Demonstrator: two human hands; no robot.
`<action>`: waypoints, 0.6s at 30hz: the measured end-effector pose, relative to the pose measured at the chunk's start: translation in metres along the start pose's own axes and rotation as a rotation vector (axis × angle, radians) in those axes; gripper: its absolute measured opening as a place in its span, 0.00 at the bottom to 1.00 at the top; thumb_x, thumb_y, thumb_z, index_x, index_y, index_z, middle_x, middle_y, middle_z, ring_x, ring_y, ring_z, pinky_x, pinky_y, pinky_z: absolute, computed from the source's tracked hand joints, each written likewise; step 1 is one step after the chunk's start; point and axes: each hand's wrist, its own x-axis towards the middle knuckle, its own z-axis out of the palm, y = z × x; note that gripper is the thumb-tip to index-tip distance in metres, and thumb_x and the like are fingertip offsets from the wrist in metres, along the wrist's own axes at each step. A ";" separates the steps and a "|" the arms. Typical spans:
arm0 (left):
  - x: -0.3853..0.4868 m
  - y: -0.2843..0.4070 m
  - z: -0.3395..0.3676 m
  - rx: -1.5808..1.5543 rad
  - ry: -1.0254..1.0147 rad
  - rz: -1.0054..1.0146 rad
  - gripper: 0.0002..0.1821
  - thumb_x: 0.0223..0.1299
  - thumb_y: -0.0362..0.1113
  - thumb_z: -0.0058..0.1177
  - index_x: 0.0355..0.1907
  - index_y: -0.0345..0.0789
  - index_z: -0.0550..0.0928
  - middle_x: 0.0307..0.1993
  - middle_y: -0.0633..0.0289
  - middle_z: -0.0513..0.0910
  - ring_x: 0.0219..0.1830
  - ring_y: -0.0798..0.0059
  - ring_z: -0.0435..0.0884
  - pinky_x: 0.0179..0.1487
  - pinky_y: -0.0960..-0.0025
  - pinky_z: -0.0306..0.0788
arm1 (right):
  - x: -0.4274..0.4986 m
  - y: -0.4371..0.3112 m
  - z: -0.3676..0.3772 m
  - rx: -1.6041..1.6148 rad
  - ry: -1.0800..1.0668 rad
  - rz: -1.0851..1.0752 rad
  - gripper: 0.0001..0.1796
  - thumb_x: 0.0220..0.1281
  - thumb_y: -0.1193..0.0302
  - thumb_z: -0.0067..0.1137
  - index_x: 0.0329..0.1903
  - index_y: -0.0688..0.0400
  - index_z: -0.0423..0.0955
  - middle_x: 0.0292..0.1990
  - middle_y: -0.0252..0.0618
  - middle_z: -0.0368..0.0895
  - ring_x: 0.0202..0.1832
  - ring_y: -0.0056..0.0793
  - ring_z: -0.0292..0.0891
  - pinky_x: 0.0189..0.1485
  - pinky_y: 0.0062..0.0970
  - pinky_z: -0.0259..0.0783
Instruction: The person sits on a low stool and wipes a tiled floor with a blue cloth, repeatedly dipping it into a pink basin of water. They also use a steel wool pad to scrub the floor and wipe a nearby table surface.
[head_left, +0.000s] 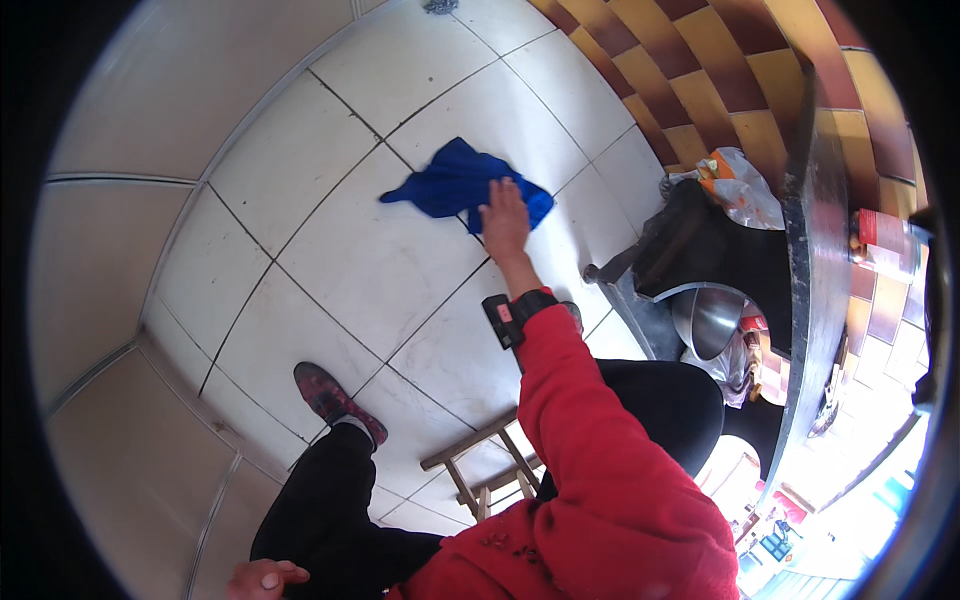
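A blue cloth (450, 180) lies bunched and spread on the white tiled floor (322, 300). My right hand (506, 217) rests flat on its right part, palm down, fingers extended and pointing away from me. A black device is strapped around that wrist, over the end of the red sleeve. My left hand (266, 579) is at the bottom left by my thigh, its fingers partly curled; nothing is seen in it. Part of this hand is cut off by the picture's edge.
A low wooden stool (480, 450) is beneath me, between my legs. Pale panels (112, 247) line the left side. At right stands a dark table (806, 225), with a metal bowl (709, 322) and plastic bags (739, 187) beneath or beside it. A scouring pad (441, 7) lies at the far floor.
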 end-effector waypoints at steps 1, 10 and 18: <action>-0.001 -0.001 0.000 -0.004 0.004 -0.009 0.14 0.64 0.29 0.40 0.40 0.20 0.78 0.28 0.45 0.80 0.27 0.61 0.78 0.29 0.68 0.74 | 0.000 0.020 -0.004 -0.077 -0.026 0.107 0.31 0.65 0.60 0.49 0.67 0.57 0.57 0.68 0.49 0.56 0.70 0.45 0.51 0.67 0.41 0.53; -0.012 -0.005 -0.014 -0.083 -0.023 -0.020 0.16 0.67 0.33 0.41 0.41 0.21 0.78 0.30 0.44 0.80 0.28 0.61 0.79 0.29 0.69 0.74 | -0.022 0.074 -0.016 -0.051 -0.118 0.917 0.42 0.63 0.50 0.48 0.70 0.64 0.46 0.70 0.57 0.43 0.72 0.51 0.37 0.72 0.42 0.42; -0.012 0.016 -0.019 -0.068 -0.085 -0.103 0.12 0.65 0.29 0.44 0.42 0.22 0.79 0.30 0.45 0.81 0.31 0.60 0.80 0.38 0.66 0.75 | -0.035 -0.125 0.023 0.119 -0.059 -0.546 0.29 0.47 0.78 0.50 0.58 0.64 0.66 0.63 0.54 0.61 0.67 0.51 0.54 0.67 0.43 0.53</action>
